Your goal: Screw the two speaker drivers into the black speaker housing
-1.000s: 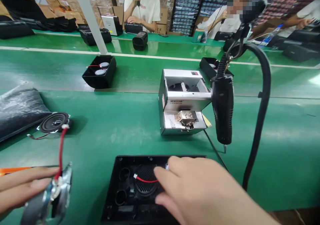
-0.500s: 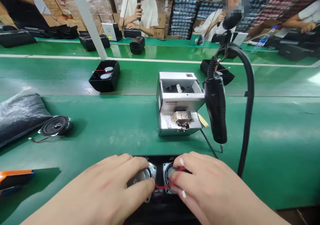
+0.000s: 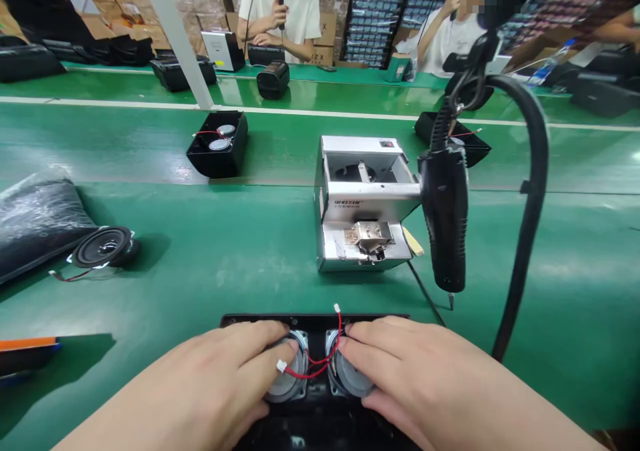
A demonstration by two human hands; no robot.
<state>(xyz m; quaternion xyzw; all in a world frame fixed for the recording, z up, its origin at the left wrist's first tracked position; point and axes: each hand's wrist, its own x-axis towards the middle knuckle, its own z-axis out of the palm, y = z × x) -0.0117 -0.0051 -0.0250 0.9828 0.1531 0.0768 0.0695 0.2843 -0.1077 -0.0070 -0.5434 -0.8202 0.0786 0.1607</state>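
Black plastic speaker housing (image 3: 313, 319) lies on the green bench (image 3: 225, 264) at 6 o'clock, nearest the camera. Two round speaker drivers sit side by side in it: left driver (image 3: 291, 377), right driver (image 3: 350, 379). Left hand (image 3: 210, 384) rests flat on the left driver, fingers spread, clasping nothing. Right hand (image 3: 420, 384) lies likewise on the right driver, grip not closed round anything. Red wires (image 3: 320, 364) with white connectors loop between the two drivers. Grey screw feeder (image 3: 365, 204) stands at 12 o'clock beyond the housing. Black electric screwdriver (image 3: 445, 217) hangs at 1 o'clock, tip down, clear of the bench. Loose speaker (image 3: 103, 246) lies at 10 o'clock, beside a dark plastic bag (image 3: 35, 224).
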